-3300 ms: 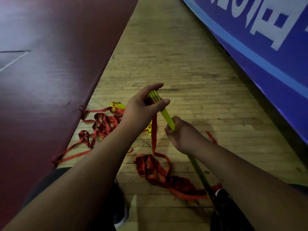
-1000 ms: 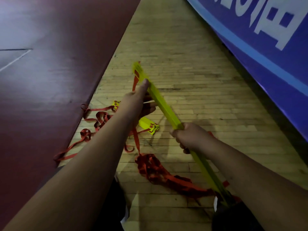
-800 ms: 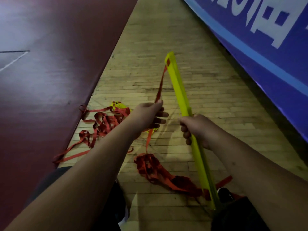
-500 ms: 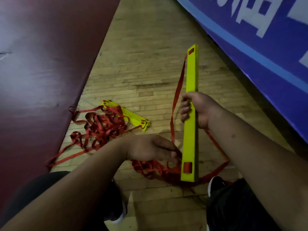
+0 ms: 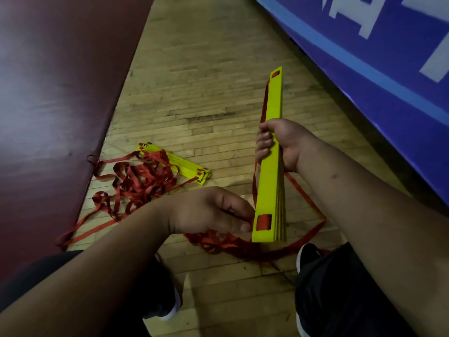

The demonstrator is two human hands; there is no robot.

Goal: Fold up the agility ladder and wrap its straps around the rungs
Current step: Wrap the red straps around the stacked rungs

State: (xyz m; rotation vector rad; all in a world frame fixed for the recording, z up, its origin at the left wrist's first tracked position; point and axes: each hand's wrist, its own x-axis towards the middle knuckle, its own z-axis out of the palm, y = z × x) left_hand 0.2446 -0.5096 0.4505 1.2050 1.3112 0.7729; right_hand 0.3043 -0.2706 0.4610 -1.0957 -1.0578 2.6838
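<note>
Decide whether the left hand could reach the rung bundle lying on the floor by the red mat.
Probably yes: the floor bundle lies just beyond the left hand, with only floorboards and loose red strap between. It pinches strap beside the held stack, so it must let go first.

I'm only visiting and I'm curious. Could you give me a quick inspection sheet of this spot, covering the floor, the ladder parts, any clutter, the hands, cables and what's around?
Surface: wooden floor, worn planks.
Job's things: stack of yellow rungs held roughly upright; second stack lying on the floor; red straps in loose tangles, not yet wrapped.
Clutter: nothing seen.
Grips: right hand grips the held stack near its middle; left hand appears to pinch a strap beside the stack's lower end.
Cables: nothing seen.
Surroundings: dark red mat on the left, blue banner on the right, dark shoes near the bottom.
</note>
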